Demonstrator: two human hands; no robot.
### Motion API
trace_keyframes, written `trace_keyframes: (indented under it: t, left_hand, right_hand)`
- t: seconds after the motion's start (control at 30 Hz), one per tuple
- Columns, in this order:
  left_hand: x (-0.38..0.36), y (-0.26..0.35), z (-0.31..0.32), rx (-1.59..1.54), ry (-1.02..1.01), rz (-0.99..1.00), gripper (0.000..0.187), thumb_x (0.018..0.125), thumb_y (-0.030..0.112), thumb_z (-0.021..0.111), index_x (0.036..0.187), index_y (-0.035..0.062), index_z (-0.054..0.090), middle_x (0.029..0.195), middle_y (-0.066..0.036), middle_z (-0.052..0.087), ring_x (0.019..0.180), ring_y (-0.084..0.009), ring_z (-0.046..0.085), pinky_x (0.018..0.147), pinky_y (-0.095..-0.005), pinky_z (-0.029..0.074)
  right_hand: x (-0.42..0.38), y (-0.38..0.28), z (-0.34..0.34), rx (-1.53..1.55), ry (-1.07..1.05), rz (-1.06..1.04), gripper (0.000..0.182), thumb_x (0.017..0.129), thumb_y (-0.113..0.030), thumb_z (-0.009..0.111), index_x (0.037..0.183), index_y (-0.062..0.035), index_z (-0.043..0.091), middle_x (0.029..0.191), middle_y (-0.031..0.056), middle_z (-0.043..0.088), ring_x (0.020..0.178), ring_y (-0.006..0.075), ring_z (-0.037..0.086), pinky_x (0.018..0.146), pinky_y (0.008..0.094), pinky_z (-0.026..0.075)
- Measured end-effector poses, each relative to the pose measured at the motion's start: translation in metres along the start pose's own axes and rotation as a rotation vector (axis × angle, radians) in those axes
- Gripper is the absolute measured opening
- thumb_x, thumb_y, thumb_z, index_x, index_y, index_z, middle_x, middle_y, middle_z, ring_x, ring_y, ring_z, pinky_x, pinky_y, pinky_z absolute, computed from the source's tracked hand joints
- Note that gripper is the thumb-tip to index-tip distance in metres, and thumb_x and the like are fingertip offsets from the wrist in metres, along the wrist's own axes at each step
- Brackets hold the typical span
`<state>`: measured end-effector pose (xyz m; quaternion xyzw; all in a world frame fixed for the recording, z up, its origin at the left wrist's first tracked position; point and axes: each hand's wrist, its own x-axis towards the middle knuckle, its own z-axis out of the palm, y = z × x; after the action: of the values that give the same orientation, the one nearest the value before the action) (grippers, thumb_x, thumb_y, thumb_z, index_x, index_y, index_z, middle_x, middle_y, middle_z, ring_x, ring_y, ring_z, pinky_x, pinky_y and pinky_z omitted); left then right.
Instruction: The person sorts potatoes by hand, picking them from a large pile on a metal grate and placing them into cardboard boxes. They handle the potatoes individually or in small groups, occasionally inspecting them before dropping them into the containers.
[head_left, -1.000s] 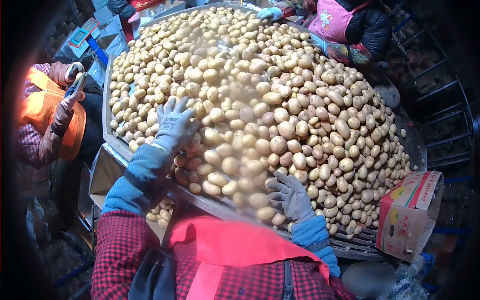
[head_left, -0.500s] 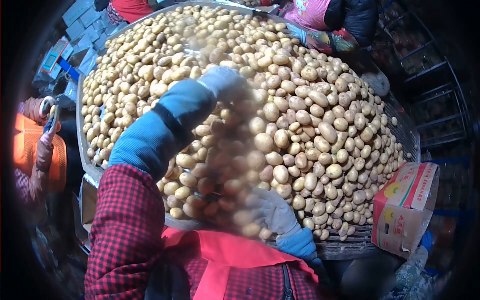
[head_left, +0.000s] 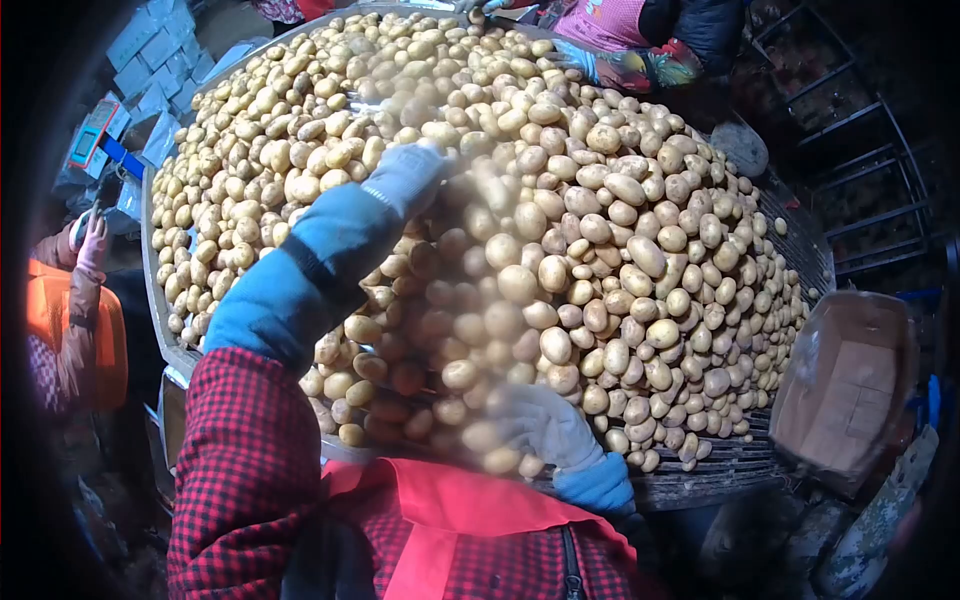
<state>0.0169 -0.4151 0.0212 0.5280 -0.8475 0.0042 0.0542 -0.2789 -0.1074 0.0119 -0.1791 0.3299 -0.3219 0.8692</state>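
Pale-grey gloves, two: left hand (head_left: pixel 412 172) reaching over the middle of the heaped potatoes (head_left: pixel 647 256), fingertips blurred, grip impossible to tell; right hand (head_left: pixel 550 426) at the heap's near edge, fingers blurred, grasp likewise uncertain. Potatoes: piled across a slatted sorting table (head_left: pixel 700 484). Cardboard box (head_left: pixel 846 388), one: tilted, mouth open, beside the table's right end.

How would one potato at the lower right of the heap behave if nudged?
Likely to roll: the potatoes are rounded, though the gaps in the bare slats might catch a small one. Probably stiff, as those stacked in the heap show no visible squashing. Pulling a low one could bring neighbours down, since they rest on each other.
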Motion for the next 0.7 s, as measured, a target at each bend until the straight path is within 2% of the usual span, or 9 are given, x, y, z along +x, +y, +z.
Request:
trace_keyframes:
  t: [0.17,0.23,0.33,0.37,0.43,0.5,0.57,0.6,0.7]
  left_hand:
    - [-0.071,-0.005,-0.005,0.028,0.152,0.04,0.01,0.09,0.021,0.066,0.095,0.0126,0.065,0.1,-0.01,0.063,0.094,-0.0342,0.065,0.074,-0.0468,0.054]
    - [-0.099,-0.009,-0.007,-0.212,0.255,-0.015,0.01,0.091,0.022,0.066,0.095,0.0123,0.066,0.093,-0.011,0.063,0.091,-0.0348,0.064,0.072,-0.0472,0.053]
    - [-0.135,0.026,-0.03,-0.359,0.38,0.042,0.024,0.086,0.008,0.071,0.109,0.0133,0.071,0.097,-0.012,0.069,0.086,-0.0364,0.066,0.075,-0.0457,0.054]
    - [-0.145,0.043,-0.042,-0.478,0.348,0.1,0.027,0.085,0.009,0.072,0.111,0.0116,0.071,0.099,-0.012,0.069,0.09,-0.0356,0.067,0.076,-0.0451,0.054]
    - [-0.16,0.073,-0.064,-0.587,0.242,0.237,0.044,0.086,0.02,0.076,0.128,0.0128,0.066,0.111,-0.01,0.069,0.102,-0.0328,0.066,0.085,-0.0439,0.053]
    - [-0.166,0.086,-0.063,-0.63,0.305,0.31,0.05,0.086,0.025,0.077,0.133,0.0132,0.064,0.122,-0.012,0.066,0.11,-0.0337,0.064,0.09,-0.0453,0.052]
    - [-0.164,0.074,-0.066,-0.522,0.386,0.261,0.052,0.086,0.026,0.077,0.135,0.0133,0.063,0.13,-0.014,0.062,0.117,-0.0355,0.061,0.095,-0.0469,0.049]
    - [-0.165,0.062,-0.06,-0.428,0.404,0.196,0.057,0.085,0.028,0.078,0.137,0.0132,0.061,0.132,-0.015,0.061,0.119,-0.0359,0.06,0.099,-0.0472,0.048]
    - [-0.157,0.028,-0.032,-0.197,0.332,0.118,0.066,0.082,0.033,0.078,0.142,0.0161,0.057,0.14,-0.016,0.056,0.127,-0.0381,0.054,0.103,-0.0518,0.045]
  right_hand:
    - [0.003,-0.013,0.008,0.023,-0.069,-0.048,0.069,0.102,-0.054,0.051,0.149,-0.0038,0.046,0.13,0.0172,0.067,0.109,0.0295,0.07,0.084,0.0347,0.06]
    - [0.022,-0.027,0.024,0.04,-0.049,-0.132,0.072,0.101,-0.058,0.05,0.152,-0.0067,0.043,0.134,0.018,0.063,0.109,0.0318,0.069,0.085,0.04,0.061]
    - [0.053,-0.041,0.045,0.065,-0.02,-0.149,0.076,0.101,-0.063,0.048,0.154,-0.0094,0.04,0.139,0.0191,0.059,0.112,0.035,0.068,0.088,0.0451,0.06]
    - [0.063,-0.044,0.048,0.052,-0.054,-0.107,0.073,0.103,-0.061,0.046,0.155,-0.0111,0.038,0.14,0.0184,0.057,0.115,0.036,0.065,0.091,0.0441,0.058]
    - [0.079,-0.047,0.086,-0.003,0.095,-0.093,0.064,0.106,-0.054,0.041,0.155,-0.012,0.039,0.137,0.0146,0.059,0.116,0.0323,0.062,0.09,0.0392,0.057]
    - [0.098,-0.035,0.083,0.07,0.051,-0.147,0.059,0.107,-0.05,0.037,0.152,-0.0124,0.042,0.132,0.0108,0.061,0.115,0.0259,0.061,0.082,0.0344,0.055]
    - [0.106,-0.029,0.078,0.142,0.046,-0.119,0.056,0.108,-0.049,0.038,0.15,-0.0127,0.046,0.129,0.0095,0.063,0.113,0.0224,0.062,0.077,0.0321,0.055]
    - [0.105,-0.043,0.086,0.271,0.005,-0.031,0.052,0.108,-0.047,0.043,0.145,-0.0108,0.051,0.123,0.0101,0.067,0.101,0.0203,0.067,0.068,0.0295,0.055]
    - [0.12,-0.032,0.051,0.267,-0.121,-0.009,0.051,0.107,-0.047,0.047,0.14,-0.0081,0.054,0.12,0.0113,0.068,0.088,0.0199,0.07,0.059,0.0253,0.054]
